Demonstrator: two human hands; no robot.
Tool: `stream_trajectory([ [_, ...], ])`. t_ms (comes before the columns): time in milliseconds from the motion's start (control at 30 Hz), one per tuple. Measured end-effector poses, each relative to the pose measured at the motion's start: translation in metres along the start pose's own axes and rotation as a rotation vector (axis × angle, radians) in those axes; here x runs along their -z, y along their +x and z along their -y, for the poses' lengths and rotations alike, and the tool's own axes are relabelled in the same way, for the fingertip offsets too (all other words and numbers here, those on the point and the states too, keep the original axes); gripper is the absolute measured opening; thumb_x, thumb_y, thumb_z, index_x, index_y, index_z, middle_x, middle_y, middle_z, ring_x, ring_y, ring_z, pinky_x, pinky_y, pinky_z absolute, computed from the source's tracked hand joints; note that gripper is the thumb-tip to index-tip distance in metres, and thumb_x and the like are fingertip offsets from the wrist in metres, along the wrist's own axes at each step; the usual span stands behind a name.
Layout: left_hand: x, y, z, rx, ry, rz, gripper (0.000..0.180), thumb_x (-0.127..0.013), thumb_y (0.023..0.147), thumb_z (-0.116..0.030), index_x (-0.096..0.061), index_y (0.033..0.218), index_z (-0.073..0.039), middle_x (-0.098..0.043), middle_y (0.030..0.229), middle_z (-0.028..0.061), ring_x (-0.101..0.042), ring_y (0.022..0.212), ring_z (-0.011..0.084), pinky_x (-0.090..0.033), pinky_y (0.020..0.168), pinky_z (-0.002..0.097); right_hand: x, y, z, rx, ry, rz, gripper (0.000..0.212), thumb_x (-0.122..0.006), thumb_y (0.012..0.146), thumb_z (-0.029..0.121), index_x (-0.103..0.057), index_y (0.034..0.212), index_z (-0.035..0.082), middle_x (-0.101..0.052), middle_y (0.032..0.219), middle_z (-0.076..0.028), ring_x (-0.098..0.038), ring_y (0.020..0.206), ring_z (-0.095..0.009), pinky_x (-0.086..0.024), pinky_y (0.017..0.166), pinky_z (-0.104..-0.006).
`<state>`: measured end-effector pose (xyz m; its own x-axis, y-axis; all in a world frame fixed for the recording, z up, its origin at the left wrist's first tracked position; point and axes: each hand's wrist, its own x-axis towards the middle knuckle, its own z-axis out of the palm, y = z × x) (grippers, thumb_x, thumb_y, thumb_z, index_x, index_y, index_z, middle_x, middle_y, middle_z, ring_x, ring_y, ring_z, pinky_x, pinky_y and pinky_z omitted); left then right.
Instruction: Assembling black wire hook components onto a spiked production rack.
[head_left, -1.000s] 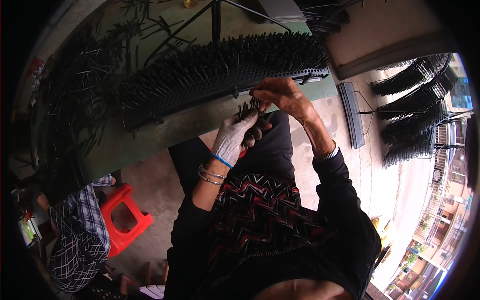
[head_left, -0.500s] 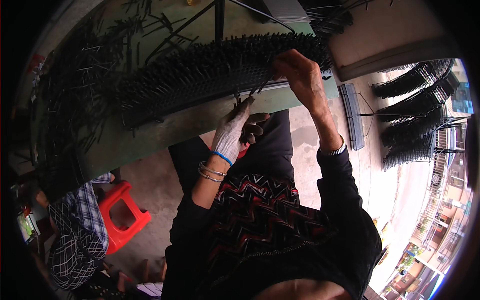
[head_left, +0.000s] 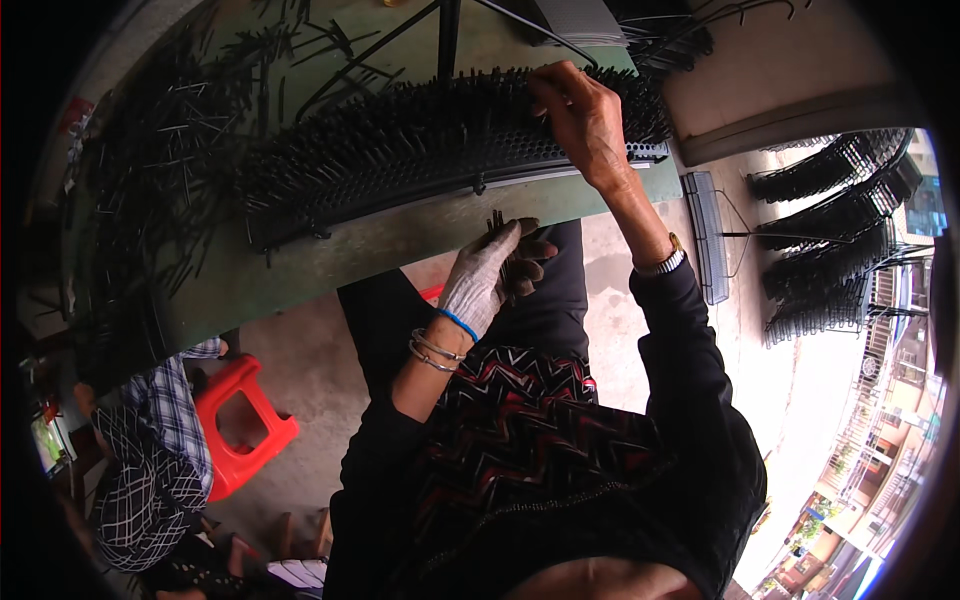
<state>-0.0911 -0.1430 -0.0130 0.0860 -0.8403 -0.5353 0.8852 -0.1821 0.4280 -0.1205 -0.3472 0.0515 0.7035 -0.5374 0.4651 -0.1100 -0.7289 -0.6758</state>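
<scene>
A long black perforated rack (head_left: 400,172) stands along the near side of the table, its holes packed with short upright black rods (head_left: 400,115). My right hand (head_left: 590,125), bare, is over the rack's right part with its fingers pinched together among the rod tops. What they pinch is hidden. Just off the table's near edge, my left hand (head_left: 485,272) wears a pale glove with dark fingertips. It is closed around a small bunch of black rods (head_left: 496,218), whose ends stick up past the thumb.
Loose black rods (head_left: 165,165) lie heaped on the green table (head_left: 380,245) at left. A black metal stand (head_left: 448,45) rises behind the rack. A red stool (head_left: 245,430) and a person in checked cloth (head_left: 150,480) are lower left. Filled racks (head_left: 830,235) stand at right.
My right hand has moved up and slightly left, from the rack's near side to above the rods. My left hand has drawn back from the rack toward me, still holding the black rods.
</scene>
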Motion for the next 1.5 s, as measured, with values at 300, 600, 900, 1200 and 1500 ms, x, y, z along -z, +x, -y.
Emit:
stream_trajectory([
  [300, 0.003, 0.0, 0.001, -0.012, -0.004, 0.02, 0.034, -0.046, 0.103, -0.031, -0.057, 0.123, -0.005, -0.071, 0.097, 0.0141, -0.064, 0.065, 0.0136, -0.049, 0.051, 0.0238, -0.002, 0.001, -0.003, 0.084, -0.101, 0.009, 0.011, -0.061, 0.092, 0.006, -0.063, 0.101, 0.001, -0.067, 0.084, -0.011, -0.067, 0.066, -0.016, -0.052, 0.061, -0.0273],
  [600, -0.003, -0.005, -0.001, -0.038, 0.049, -0.006, 0.035, -0.047, 0.103, -0.031, -0.057, 0.123, -0.004, -0.07, 0.096, 0.0136, -0.064, 0.064, 0.013, -0.049, 0.052, 0.0236, -0.003, 0.003, -0.009, 0.221, -0.146, -0.019, 0.012, -0.06, 0.09, 0.002, -0.062, 0.102, 0.002, -0.065, 0.084, -0.01, -0.065, 0.065, -0.018, -0.052, 0.061, -0.0282],
  [900, 0.0, -0.004, 0.001, -0.034, 0.058, -0.029, 0.034, -0.047, 0.103, -0.03, -0.058, 0.122, -0.004, -0.07, 0.094, 0.0142, -0.063, 0.063, 0.0133, -0.05, 0.051, 0.0241, -0.003, 0.005, -0.013, 0.312, -0.198, 0.085, 0.02, -0.06, 0.086, -0.003, -0.061, 0.105, 0.003, -0.064, 0.094, -0.011, -0.065, 0.084, -0.031, -0.053, 0.073, -0.0348],
  [1200, 0.0, -0.006, 0.002, -0.043, 0.094, -0.029, 0.033, -0.047, 0.103, -0.03, -0.059, 0.12, -0.004, -0.07, 0.093, 0.0141, -0.063, 0.063, 0.0132, -0.049, 0.05, 0.0244, 0.002, 0.012, -0.016, 0.372, -0.136, 0.095, 0.017, -0.062, 0.085, -0.002, -0.058, 0.101, 0.004, -0.062, 0.092, -0.013, -0.063, 0.084, -0.035, -0.053, 0.07, -0.0393],
  [1500, -0.003, -0.006, 0.003, -0.038, 0.084, -0.032, 0.033, -0.049, 0.102, -0.028, -0.058, 0.121, -0.002, -0.069, 0.094, 0.014, -0.063, 0.067, 0.0135, -0.051, 0.054, 0.0248, -0.002, 0.005, -0.014, 0.296, -0.106, 0.151, 0.016, -0.059, 0.09, 0.001, -0.061, 0.105, 0.002, -0.063, 0.09, -0.011, -0.066, 0.076, -0.025, -0.053, 0.068, -0.0317],
])
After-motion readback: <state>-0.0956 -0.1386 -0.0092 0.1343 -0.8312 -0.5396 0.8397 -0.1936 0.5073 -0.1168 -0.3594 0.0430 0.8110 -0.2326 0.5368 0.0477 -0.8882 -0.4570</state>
